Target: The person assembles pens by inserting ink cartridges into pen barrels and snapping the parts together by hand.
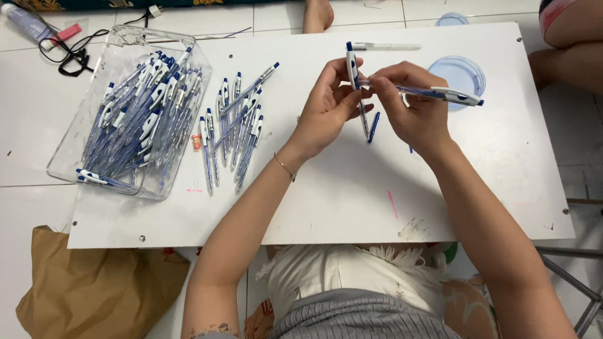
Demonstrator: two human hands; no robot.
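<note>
Both hands work close together above the middle of the white table, nearer its far edge. The left hand has its fingers closed around a white-and-blue pen, held upright so its clip end rises above the fingertips. The right hand has its fingers pinched shut on a second pen, which lies nearly level and points toward the right edge of the table; its near end meets the upright pen between the two hands. Just below the hands a blue pen part lies on the table.

Toward the left edge stands a clear plastic box full of pens, with a loose row of finished pens beside it. A round blue lid lies behind the right hand.
</note>
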